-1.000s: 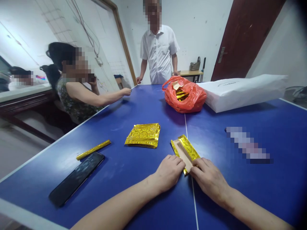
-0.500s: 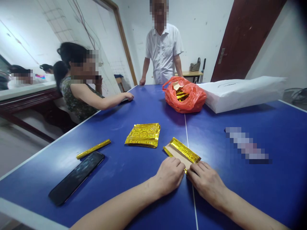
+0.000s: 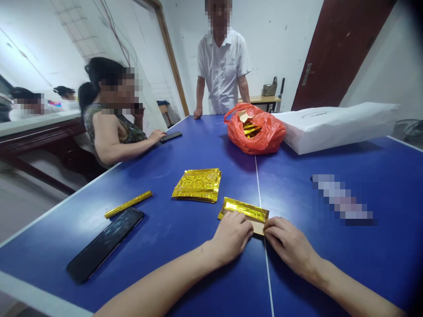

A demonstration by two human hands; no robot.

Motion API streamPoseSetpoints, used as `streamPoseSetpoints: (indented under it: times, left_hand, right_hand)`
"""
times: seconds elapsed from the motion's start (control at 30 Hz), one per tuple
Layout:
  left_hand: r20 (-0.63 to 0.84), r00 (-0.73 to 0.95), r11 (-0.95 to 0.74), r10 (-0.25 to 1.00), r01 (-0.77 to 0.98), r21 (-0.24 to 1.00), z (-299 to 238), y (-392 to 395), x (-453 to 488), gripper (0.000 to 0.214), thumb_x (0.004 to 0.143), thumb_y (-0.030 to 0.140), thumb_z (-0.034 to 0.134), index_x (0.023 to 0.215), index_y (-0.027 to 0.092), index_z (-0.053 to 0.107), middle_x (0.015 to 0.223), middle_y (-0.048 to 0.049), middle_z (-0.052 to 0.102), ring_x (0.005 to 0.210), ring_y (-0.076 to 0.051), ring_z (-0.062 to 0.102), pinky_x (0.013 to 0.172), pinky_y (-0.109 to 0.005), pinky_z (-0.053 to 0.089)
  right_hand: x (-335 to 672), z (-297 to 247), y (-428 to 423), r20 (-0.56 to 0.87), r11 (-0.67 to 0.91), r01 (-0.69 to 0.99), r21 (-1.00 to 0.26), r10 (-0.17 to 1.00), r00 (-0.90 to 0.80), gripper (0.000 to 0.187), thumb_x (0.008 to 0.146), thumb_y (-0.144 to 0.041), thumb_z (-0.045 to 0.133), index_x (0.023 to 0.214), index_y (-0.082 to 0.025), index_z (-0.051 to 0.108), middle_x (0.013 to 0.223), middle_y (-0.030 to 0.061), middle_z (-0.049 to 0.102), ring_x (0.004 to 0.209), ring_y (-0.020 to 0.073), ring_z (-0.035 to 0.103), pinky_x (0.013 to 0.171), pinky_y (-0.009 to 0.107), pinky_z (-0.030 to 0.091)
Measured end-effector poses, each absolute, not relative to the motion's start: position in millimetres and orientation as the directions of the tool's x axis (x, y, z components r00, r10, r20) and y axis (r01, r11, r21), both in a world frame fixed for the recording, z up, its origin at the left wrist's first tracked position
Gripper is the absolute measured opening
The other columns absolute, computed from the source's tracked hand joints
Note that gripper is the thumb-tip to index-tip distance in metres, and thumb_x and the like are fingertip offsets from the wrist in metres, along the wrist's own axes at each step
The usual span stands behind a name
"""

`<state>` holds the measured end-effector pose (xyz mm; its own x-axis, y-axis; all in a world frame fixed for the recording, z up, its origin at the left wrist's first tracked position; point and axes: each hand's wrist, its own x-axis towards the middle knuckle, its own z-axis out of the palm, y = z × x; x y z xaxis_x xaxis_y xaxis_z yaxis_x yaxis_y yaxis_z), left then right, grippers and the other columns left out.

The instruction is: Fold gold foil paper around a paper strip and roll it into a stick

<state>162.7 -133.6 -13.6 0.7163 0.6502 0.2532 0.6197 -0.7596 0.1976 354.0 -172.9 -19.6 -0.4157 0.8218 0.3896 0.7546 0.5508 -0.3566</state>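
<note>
Turned since the prev. frame: gold foil piece [image 3: 246,209] now lies more crosswise on the blue worktop [image 3: 165,229], betw. both hands; farther off, a seated co-worker's hand [image 3: 157,136] is back nr. the table edge, beside a small phone [image 3: 171,137]. L hand [image 3: 234,237] is curled over the piece's near L part, fingertips mostly hidden; R hand [image 3: 292,242] pinches its near R corner. Tan inner side shows betw. them, so folding looks part-done, approx. midway, with the rest of this one left. To the L, a black phone [image 3: 105,244] and just past it a slim gold roll [image 3: 128,204], prob. one finished. Beyond the piece, a flat gold stack [image 3: 198,185], apparently untouched. Farther, an open red bag [image 3: 256,141] w/ more gold pcs inside, then a white package [image 3: 333,127] alongside.
</note>
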Motion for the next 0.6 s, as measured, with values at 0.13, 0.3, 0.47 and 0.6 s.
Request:
streamPoseSetpoints:
  times: [0.13, 0.3, 0.47, 0.6]
  left_hand:
    - [0.16, 0.685, -0.698, 0.711, 0.66, 0.277, -9, -133, 163, 0.015, 0.087, 0.024, 0.046, 0.079, 0.018, 0.057, 0.08, -0.0023, 0.057, 0.078, -0.018, 0.05, 0.07, -0.031, 0.036]
    - [0.07, 0.672, -0.662, 0.738, 0.698, 0.273, -8, -132, 164, 0.016, 0.088, 0.025, 0.043, 0.08, 0.018, 0.056, 0.08, -0.0024, 0.058, 0.078, -0.018, 0.051, 0.068, -0.03, 0.036]
    - [0.043, 0.669, -0.66, 0.742, 0.718, 0.219, -8, -134, 164, 0.018, 0.088, 0.025, 0.039, 0.082, 0.018, 0.054, 0.081, -0.0032, 0.058, 0.076, -0.019, 0.052, 0.067, -0.03, 0.038]
    - [0.001, 0.659, -0.648, 0.752, 0.739, 0.186, -5, -135, 163, 0.017, 0.088, 0.025, 0.039, 0.084, 0.018, 0.053, 0.081, -0.0037, 0.059, 0.075, -0.02, 0.054, 0.066, -0.031, 0.04]
  right_hand:
    - [353, -19, -172, 0.271, 0.457, 0.821, -0.342, 0.885, -0.379, 0.025, 0.089, -0.02, 0.038, 0.074, -0.017, 0.058, 0.076, 0.0054, 0.056, 0.072, 0.0175, 0.052, 0.064, 0.032, 0.043]
    - [353, -15, -171, 0.158, 0.429, 0.827, -0.365, 0.903, -0.399, 0.017, 0.086, -0.019, 0.045, 0.08, -0.019, 0.061, 0.078, 0.0043, 0.058, 0.075, 0.0186, 0.053, 0.066, 0.032, 0.042]
    - [352, -14, -165, 0.083, 0.361, 0.845, -0.396, 0.93, -0.358, 0.016, 0.084, -0.018, 0.046, 0.076, -0.02, 0.059, 0.074, 0.002, 0.06, 0.071, 0.0167, 0.055, 0.063, 0.029, 0.042]
    - [350, -12, -162, 0.045, 0.284, 0.869, -0.406, 0.955, -0.292, 0.013, 0.081, -0.019, 0.049, 0.072, -0.021, 0.058, 0.072, 0.0007, 0.062, 0.068, 0.0158, 0.057, 0.059, 0.027, 0.041]
